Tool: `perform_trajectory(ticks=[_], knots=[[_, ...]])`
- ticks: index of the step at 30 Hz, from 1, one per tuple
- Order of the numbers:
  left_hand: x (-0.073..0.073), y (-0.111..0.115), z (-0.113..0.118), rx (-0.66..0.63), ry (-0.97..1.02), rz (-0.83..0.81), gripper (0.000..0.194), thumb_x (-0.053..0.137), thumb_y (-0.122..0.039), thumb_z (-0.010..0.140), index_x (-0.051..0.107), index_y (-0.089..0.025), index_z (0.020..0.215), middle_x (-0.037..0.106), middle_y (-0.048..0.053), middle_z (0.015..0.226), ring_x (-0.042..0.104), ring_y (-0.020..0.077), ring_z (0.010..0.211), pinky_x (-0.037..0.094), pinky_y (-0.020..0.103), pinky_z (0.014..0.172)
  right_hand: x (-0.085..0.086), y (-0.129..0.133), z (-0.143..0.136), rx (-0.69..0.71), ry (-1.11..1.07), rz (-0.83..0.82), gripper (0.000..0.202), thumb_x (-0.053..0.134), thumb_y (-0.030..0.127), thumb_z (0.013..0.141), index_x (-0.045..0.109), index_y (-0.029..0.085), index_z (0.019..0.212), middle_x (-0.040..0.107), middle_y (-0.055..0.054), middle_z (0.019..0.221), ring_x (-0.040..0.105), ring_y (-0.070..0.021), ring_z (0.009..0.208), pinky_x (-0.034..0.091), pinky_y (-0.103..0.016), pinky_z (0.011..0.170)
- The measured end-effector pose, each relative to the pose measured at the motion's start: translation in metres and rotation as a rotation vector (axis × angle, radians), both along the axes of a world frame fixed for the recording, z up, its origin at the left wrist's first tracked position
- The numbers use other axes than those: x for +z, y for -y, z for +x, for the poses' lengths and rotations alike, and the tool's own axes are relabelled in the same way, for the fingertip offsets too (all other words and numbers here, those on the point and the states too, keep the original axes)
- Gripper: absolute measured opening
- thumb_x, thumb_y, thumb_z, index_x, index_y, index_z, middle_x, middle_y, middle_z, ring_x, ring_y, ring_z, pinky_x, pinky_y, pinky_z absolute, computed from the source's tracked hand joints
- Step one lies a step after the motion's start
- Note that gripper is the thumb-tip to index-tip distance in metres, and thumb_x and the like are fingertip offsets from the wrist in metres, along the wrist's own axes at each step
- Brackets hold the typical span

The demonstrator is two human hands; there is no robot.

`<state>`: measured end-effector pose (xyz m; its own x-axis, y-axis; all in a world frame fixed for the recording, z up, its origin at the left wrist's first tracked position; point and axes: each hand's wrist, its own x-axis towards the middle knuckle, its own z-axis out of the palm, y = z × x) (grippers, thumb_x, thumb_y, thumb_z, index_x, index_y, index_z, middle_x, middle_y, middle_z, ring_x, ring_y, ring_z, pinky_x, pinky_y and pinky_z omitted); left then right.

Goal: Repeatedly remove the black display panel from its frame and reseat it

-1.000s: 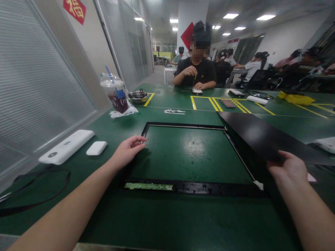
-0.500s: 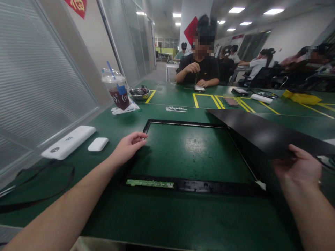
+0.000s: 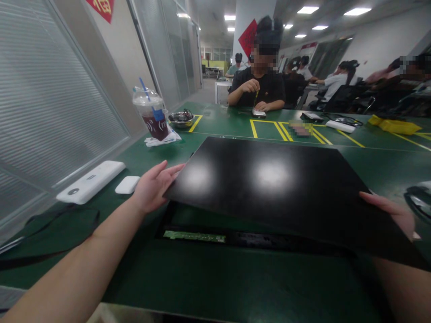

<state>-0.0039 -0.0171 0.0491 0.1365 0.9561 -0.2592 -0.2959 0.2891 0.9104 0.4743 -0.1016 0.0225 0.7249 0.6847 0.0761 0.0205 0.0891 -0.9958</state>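
Head view: left hand (image 3: 151, 186), grip loosely open, supports black panel (image 3: 269, 202); right hand (image 3: 400, 215) seemingly clasps opposite edge, fingers partly hidden; two-sided hold bears panel above frame (image 3: 269, 240).

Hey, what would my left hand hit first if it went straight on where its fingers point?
Probably the black panel: its edge lies at the fingertips of your left hand, though contact is unclear.

white ceiling panels (image 3: 357, 11) glow over our heads, yet it is dim and greyish down here. two milky patches of glare lie on the black sheet (image 3: 289, 197); the green table (image 3: 252, 287) darkens beneath it. blocky pixels mask the seated person (image 3: 257, 87) opposite, people behind (image 3: 337, 84) blur softly, and the blinds (image 3: 50, 98) look stretched.
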Motion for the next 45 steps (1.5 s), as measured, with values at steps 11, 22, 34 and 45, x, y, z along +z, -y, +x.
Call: perform_trajectory(ticks=[11, 22, 34, 45], knots=[[0.005, -0.001, -0.008, 0.044, -0.040, 0.138, 0.056, 0.079, -0.022, 0.068, 0.072, -0.015, 0.123, 0.081, 0.009, 0.109, 0.075, 0.0334, 0.105, 0.060, 0.042, 0.094, 0.010, -0.027, -0.016, 0.395, -0.260, -0.184, 0.037, 0.072, 0.028, 0.064, 0.078, 0.022, 0.100, 0.077, -0.010, 0.109, 0.074, -0.0247, 0.097, 0.063, -0.034, 0.077], [0.017, 0.005, -0.012, 0.206, -0.044, 0.153, 0.054, 0.079, -0.019, 0.065, 0.075, -0.014, 0.119, 0.083, 0.006, 0.101, 0.078, 0.0291, 0.092, 0.066, 0.034, 0.082, 0.003, -0.024, -0.025, 0.454, -0.188, -0.222, 0.058, 0.070, 0.034, 0.071, 0.058, 0.026, 0.127, 0.078, -0.011, 0.104, 0.073, -0.0251, 0.095, 0.060, -0.035, 0.069], [0.011, 0.003, -0.011, 0.198, -0.098, 0.157, 0.062, 0.083, -0.019, 0.062, 0.074, -0.010, 0.123, 0.083, 0.010, 0.100, 0.078, 0.0315, 0.093, 0.065, 0.035, 0.084, 0.003, -0.025, -0.034, 0.400, -0.191, -0.216, 0.074, 0.080, 0.037, 0.061, 0.052, 0.024, 0.128, 0.079, -0.011, 0.094, 0.043, -0.0103, 0.050, 0.038, -0.023, 0.044], [0.005, 0.001, -0.009, 0.184, -0.136, 0.136, 0.057, 0.086, -0.021, 0.062, 0.076, -0.013, 0.117, 0.083, 0.007, 0.097, 0.079, 0.0263, 0.083, 0.064, 0.029, 0.076, -0.002, -0.026, -0.024, 0.462, -0.132, -0.212, 0.064, 0.076, 0.039, 0.069, 0.052, 0.024, 0.126, 0.077, -0.011, 0.096, 0.036, -0.0070, 0.041, 0.046, -0.028, 0.043]])
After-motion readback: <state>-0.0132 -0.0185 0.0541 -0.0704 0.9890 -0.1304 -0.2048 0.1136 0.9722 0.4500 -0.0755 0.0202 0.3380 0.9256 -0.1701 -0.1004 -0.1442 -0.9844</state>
